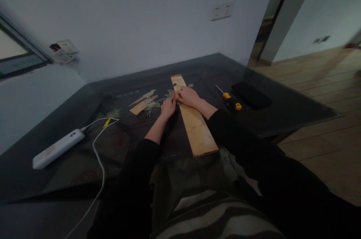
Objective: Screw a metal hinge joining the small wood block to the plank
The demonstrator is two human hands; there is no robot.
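A long, flat wooden board (pixel 199 131) lies lengthwise on the dark table, its near end close to the table's front edge. My left hand (pixel 168 107) is at the board's left edge, fingers drawn together. On top of the board rests my right hand (pixel 188 96), its fingers bent in a pinch close to the left fingertips. Small pale bits show between the two hands, too blurred to name. What the fingers hold, if anything, is hidden. Left of my left hand lie a few thin screws or nails (pixel 149 113) and a short wooden piece (pixel 138 108).
A yellow and black screwdriver (pixel 231 102) lies right of the board, beside a flat black phone-like object (pixel 251 95). At the left is a white power bank-like block (pixel 58 148) with a white cable (pixel 98 160) running off the front edge. A wall (pixel 146 24) stands behind the table.
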